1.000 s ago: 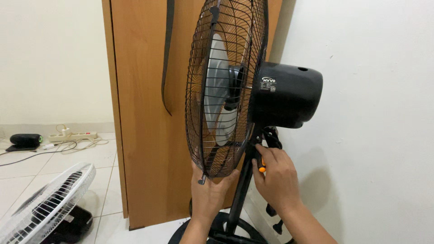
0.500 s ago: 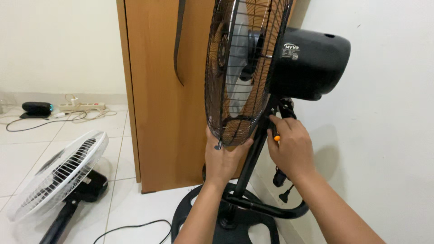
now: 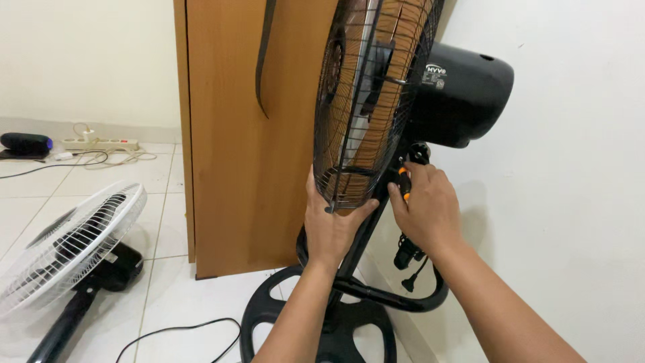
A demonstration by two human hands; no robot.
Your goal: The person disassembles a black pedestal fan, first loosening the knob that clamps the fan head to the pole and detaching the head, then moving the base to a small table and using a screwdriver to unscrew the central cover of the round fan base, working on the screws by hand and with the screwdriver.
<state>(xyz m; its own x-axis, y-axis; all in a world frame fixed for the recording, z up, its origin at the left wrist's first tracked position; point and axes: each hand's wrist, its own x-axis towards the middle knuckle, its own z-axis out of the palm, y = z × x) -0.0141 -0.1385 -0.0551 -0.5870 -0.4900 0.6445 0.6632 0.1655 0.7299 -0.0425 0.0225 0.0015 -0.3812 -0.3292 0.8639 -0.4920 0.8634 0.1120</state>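
A black stand fan stands in front of me, its wire grille (image 3: 366,101) facing left and its motor housing (image 3: 463,94) to the right. My left hand (image 3: 332,222) grips the bottom rim of the grille. My right hand (image 3: 426,208) is closed around a small orange-and-black tool (image 3: 404,183) held against the fan's neck, just under the motor housing. The fan's pole runs down between my arms to a round black base (image 3: 269,316). A black plug (image 3: 405,254) dangles behind the pole.
A wooden cabinet (image 3: 228,134) stands right behind the fan, and a white wall (image 3: 578,168) is at the right. A white fan (image 3: 67,238) lies on the tiled floor at the left. A power strip (image 3: 101,144) and a dark oblong device (image 3: 25,142) sit by the far wall.
My view has shifted closer and to the left, so the fan sits further right in view. Both hands have stayed at the grille's bottom rim and the fan's neck.
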